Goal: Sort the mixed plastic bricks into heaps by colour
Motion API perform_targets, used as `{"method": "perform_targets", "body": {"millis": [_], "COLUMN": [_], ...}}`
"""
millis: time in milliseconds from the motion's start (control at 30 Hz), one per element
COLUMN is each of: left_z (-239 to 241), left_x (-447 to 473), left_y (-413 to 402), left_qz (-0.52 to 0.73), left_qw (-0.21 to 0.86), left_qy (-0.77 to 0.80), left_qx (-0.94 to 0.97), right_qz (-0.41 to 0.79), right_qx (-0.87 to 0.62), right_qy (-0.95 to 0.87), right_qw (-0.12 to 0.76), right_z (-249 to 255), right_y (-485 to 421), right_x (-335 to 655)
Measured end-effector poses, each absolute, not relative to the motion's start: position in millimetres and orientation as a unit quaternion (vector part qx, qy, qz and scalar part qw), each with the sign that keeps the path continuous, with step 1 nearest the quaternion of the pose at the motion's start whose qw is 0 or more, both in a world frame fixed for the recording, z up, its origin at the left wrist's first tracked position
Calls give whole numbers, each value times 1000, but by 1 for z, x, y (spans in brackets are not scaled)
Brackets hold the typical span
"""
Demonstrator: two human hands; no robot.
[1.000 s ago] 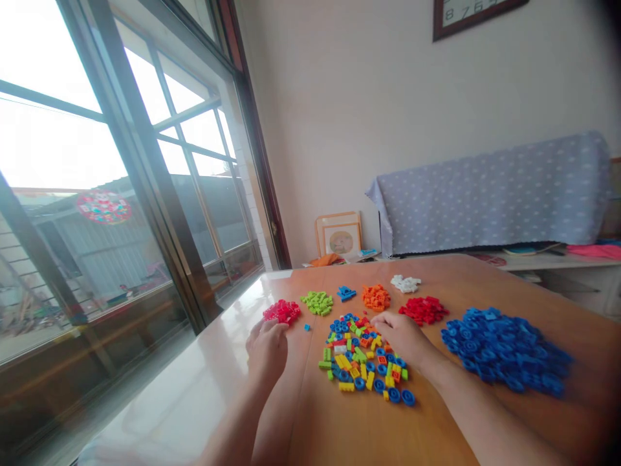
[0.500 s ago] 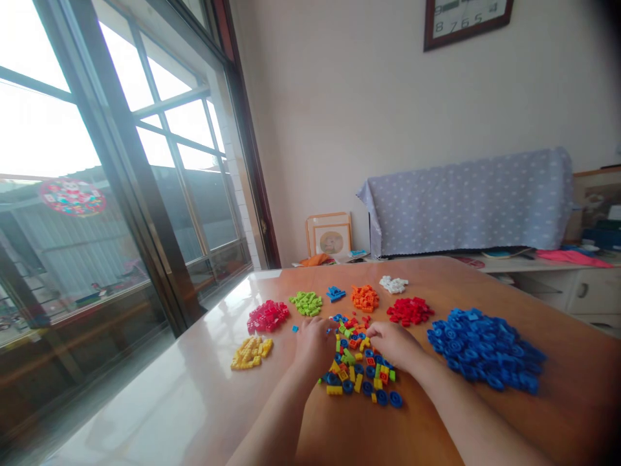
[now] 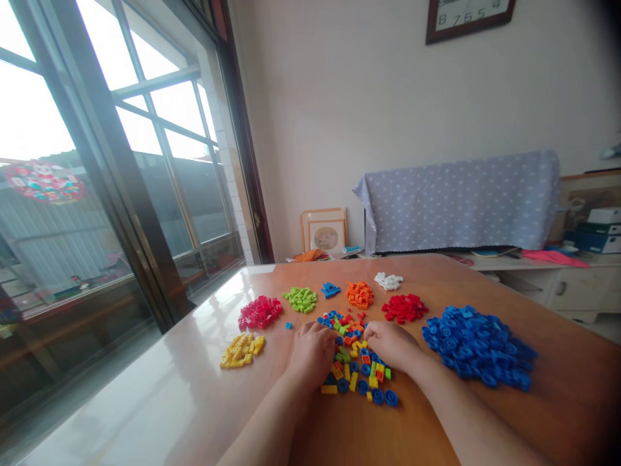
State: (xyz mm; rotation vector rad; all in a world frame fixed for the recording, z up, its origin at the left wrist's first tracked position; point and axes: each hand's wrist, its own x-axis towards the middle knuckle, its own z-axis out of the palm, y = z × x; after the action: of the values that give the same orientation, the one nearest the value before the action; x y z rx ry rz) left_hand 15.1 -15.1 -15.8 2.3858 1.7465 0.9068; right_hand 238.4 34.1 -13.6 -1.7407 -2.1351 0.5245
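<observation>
A mixed heap of toy building bricks [image 3: 353, 372] in several colours, with round blue pieces [image 3: 377, 396] among them, lies between my two hands. At its left edge rests my left hand [image 3: 313, 349], its fingers curled down and inward; the fingertips are mostly hidden, and anything in them does not show. My right hand [image 3: 392, 343] is at the heap's upper right side. Its fingers are bent together in a pinch, close to the red and yellow bricks, and I cannot make out what they hold.
Sorted piles lie around on the brown table [image 3: 165, 395]: yellow bricks [image 3: 241, 351], pink bricks [image 3: 261, 312], lime bricks [image 3: 300, 299], blue bricks [image 3: 330, 289], orange bricks [image 3: 359, 294], white bricks [image 3: 388, 281], red bricks [image 3: 404, 308]. A large blue pile [image 3: 478, 346] stands right. One small blue brick [image 3: 288, 325] lies apart.
My left hand has come lower and nearer, over the left part of the mixed heap. My right hand stays almost in place. The view has shifted slightly.
</observation>
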Motion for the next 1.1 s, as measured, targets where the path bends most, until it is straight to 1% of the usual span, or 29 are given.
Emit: {"method": "perform_targets", "body": {"millis": [267,500,600,700,767,833,967,1100], "left_z": [-22,-23,-22,-19,-17,-16,-18,-20], "left_x": [13,16,17,18,19,21,27,33], "left_y": [-13,-12,-13,-15,-16,-16,-19,-23], "left_qz": [310,323,332,344,356,367,392,408], "left_qw": [43,49,49,49,50,57,84,108], "left_qy": [553,543,541,532,522,513,499,495], "left_qx": [772,773,771,772,773,774,768,759], "right_qz": [198,196,206,285,369,454,579,629], "right_qx": [-581,-576,-574,-562,-536,-504,-464,-428], "right_qy": [-770,-770,-763,-725,-685,-642,-567,-544], "right_qw": [174,193,214,276,326,358,358,353], "right_z": [-25,-29,-30,-27,-23,-17,-7,-3], "right_y": [38,39,39,37,34,30,21,16], "right_x": [239,236,235,231,228,225,222,219]}}
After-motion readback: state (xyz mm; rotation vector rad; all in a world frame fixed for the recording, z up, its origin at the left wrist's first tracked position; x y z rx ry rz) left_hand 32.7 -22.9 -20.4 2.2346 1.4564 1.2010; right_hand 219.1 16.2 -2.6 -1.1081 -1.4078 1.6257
